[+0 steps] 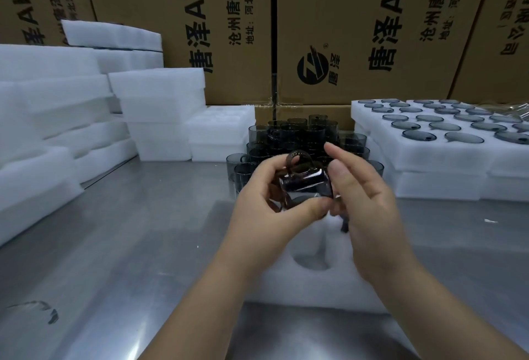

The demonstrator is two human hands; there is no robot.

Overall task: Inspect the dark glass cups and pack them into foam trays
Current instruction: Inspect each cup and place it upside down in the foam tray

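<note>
— Gripping the dark glass cup (303,183), your left hand (266,202) has its fingers and thumb curled round the body. The cup lies on its side with the handle turned up, lifted above the foam tray (309,288) in front of you.

— And your right hand (366,199)?

— It holds the cup's other end. Your thumb lies flat against the glass, your lower fingers curl in beneath, and your forefinger sticks up clear of it.

— Where does the tray sit for you?

— Flat on the steel table (114,230), straight under your wrists, with a round pocket (310,263) showing between your forearms.

— What lies beyond your hands?

— A cluster of loose cups (294,136) stands upright on the table just behind the one you hold. To your right, filled trays (429,147) are stacked, with cups seated in the top one. To your left, empty foam trays (57,102) are piled up, and cardboard boxes (229,30) with printed lettering wall off the back.
</note>
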